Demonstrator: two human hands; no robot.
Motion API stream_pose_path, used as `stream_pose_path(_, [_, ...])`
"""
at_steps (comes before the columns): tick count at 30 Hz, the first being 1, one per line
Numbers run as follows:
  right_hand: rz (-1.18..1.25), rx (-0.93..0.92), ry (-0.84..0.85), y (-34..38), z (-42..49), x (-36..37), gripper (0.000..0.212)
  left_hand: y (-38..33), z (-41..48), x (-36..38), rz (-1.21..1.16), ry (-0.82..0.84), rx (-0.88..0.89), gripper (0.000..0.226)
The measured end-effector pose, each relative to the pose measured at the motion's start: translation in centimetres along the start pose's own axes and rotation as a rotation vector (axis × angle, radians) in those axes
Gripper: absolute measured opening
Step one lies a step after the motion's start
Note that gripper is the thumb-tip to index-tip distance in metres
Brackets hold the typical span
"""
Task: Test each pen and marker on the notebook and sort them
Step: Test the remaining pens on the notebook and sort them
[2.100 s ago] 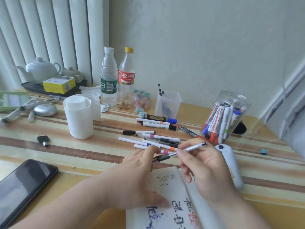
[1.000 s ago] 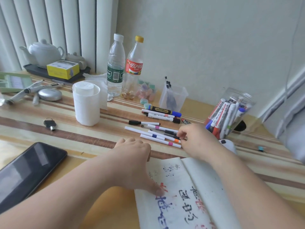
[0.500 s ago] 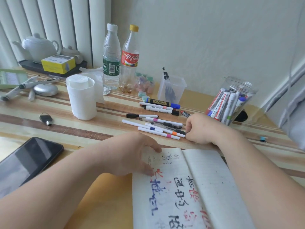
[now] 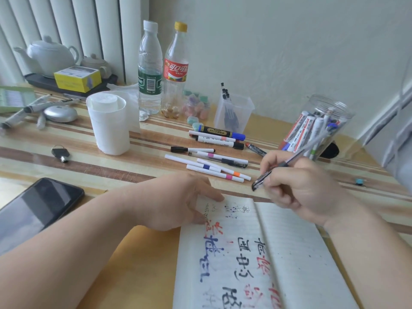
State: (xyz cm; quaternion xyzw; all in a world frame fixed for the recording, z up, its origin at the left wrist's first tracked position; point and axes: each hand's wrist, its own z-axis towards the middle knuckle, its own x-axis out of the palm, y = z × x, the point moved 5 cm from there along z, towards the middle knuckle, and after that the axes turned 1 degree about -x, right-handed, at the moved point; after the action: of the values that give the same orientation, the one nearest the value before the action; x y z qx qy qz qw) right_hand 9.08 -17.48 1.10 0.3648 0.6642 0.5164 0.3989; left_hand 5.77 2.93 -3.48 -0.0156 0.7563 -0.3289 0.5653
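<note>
An open notebook point(image 4: 289, 253) with red, blue and black scribbles lies at the near edge of the table. My left hand point(image 4: 178, 201) rests on its top left corner, fingers pressing the page. My right hand point(image 4: 298, 188) grips a clear gel pen point(image 4: 263, 178) in writing pose, its capped dark tip hovering just above the notebook's top edge. Several white pens and markers point(image 4: 214, 161) lie in a loose group beyond the notebook. A tilted clear jar point(image 4: 316, 128) holds several more markers, and a small clear cup point(image 4: 234, 112) holds pens.
A white cylindrical container point(image 4: 109, 123) stands left of the pens, with two bottles point(image 4: 162, 68) behind it. A black phone point(image 4: 33, 210) lies at the near left and a key point(image 4: 60, 153) beyond it. A teapot point(image 4: 51, 54), a yellow box point(image 4: 77, 78) and a mouse-shaped gadget point(image 4: 60, 113) sit at the far left.
My right hand has picked a gel pen out of the group and drawn it back towards the notebook. My left hand has stayed on the notebook's corner.
</note>
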Motion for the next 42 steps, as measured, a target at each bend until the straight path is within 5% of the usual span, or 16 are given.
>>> stream_pose_path(5, [0.064, -0.089, 0.185, -2.6, -0.6, 3.9, 0.01, -0.2, 0.1, 0.0, -0.01, 0.008, 0.044, 0.051])
stream_pose_path(9, [0.111, -0.144, 0.147, -3.5, 0.4, 4.3, 0.011, -0.2, -0.1, -0.1, 0.065, -0.023, 0.06, 0.048])
stream_pose_path(14, [0.111, -0.156, 0.06, -4.8, 0.7, 3.6, 0.014, -1.3, -0.6, -0.6, -0.057, -0.321, 0.214, 0.044])
stream_pose_path(22, [0.045, -0.328, 0.037, -4.0, 0.2, 3.8, 0.008, -2.7, -0.2, -0.3, -0.097, -0.419, 0.133, 0.004])
stream_pose_path(28, [0.102, -0.389, 0.031, -3.6, -0.2, 4.5, 0.011, -3.0, -0.2, 0.3, -0.142, -0.435, 0.145, 0.037])
stream_pose_path(33, [0.267, -0.281, 0.012, -4.2, 0.2, 4.1, 0.006, -3.6, -0.1, 0.4, -0.268, -0.345, 0.264, 0.007])
stream_pose_path(42, [0.275, -0.294, 0.015, -4.2, 0.5, 4.5, 0.014, -2.6, 0.2, 0.0, -0.257, -0.424, 0.231, 0.023])
